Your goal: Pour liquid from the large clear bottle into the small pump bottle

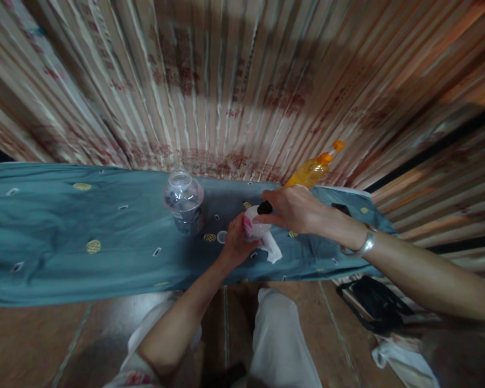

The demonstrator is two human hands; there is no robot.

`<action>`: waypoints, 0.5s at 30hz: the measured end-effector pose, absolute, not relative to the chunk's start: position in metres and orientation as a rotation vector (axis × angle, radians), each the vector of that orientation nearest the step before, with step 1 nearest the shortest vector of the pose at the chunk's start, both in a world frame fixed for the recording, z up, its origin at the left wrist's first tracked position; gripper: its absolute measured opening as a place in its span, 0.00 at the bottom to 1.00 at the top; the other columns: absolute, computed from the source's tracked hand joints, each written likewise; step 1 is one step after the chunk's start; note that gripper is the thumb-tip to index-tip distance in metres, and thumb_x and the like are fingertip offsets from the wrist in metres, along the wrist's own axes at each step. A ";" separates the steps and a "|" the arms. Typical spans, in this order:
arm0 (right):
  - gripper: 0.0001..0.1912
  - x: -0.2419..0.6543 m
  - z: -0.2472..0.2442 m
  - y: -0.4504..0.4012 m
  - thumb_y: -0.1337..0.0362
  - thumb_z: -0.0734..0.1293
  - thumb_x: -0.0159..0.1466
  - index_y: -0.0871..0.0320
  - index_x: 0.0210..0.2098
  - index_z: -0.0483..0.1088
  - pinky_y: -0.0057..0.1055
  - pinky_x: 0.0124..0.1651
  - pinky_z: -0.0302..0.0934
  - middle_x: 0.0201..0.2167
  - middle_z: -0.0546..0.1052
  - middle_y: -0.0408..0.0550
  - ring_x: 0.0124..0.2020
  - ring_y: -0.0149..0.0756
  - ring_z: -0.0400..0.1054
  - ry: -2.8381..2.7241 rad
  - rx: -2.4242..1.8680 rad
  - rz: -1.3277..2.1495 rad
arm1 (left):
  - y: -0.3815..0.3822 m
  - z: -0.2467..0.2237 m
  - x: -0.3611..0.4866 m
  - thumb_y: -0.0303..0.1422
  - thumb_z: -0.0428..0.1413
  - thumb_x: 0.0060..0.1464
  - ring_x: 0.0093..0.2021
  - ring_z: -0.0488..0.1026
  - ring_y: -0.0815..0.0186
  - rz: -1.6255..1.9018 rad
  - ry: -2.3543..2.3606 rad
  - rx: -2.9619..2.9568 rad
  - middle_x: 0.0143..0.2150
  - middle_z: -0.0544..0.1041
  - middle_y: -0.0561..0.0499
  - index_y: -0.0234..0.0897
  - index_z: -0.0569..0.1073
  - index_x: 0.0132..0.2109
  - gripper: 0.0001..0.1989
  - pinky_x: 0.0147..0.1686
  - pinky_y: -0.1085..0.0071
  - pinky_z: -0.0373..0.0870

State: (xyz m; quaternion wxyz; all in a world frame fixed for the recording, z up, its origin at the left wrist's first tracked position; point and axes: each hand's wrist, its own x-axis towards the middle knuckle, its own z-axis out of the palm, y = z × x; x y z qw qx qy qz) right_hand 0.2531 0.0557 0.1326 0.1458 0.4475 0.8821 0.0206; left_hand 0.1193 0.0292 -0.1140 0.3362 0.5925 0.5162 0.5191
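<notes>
My left hand (237, 242) is wrapped round the side of a small white and pink container (257, 223). Above it, my right hand (293, 209) pinches a small black object (264, 207) between thumb and fingers, over the container's top. A crumpled white tissue (271, 248) lies just beside the container, near my left fingertips. To the left of my hands a white ring-like piece (222, 237) rests on the cloth. Behind my right hand stands a bottle of yellow liquid (309, 172) with an orange pump top.
A clear plastic cup with a domed lid (184, 202) stands on the teal cloth (125, 226). A dark flat object (341, 209) lies beyond my right wrist. Pleated curtains (226, 81) hang behind. On the floor at the right is a black bag (374, 302).
</notes>
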 end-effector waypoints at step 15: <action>0.15 0.250 0.128 0.055 0.55 0.66 0.79 0.60 0.52 0.80 0.34 0.34 0.50 0.39 0.87 0.55 0.38 0.43 0.80 2.523 1.295 0.000 | 0.027 -0.106 0.117 0.33 0.75 0.40 0.62 0.79 0.43 1.273 1.397 1.508 0.60 0.81 0.41 0.41 0.71 0.64 0.43 0.64 0.42 0.75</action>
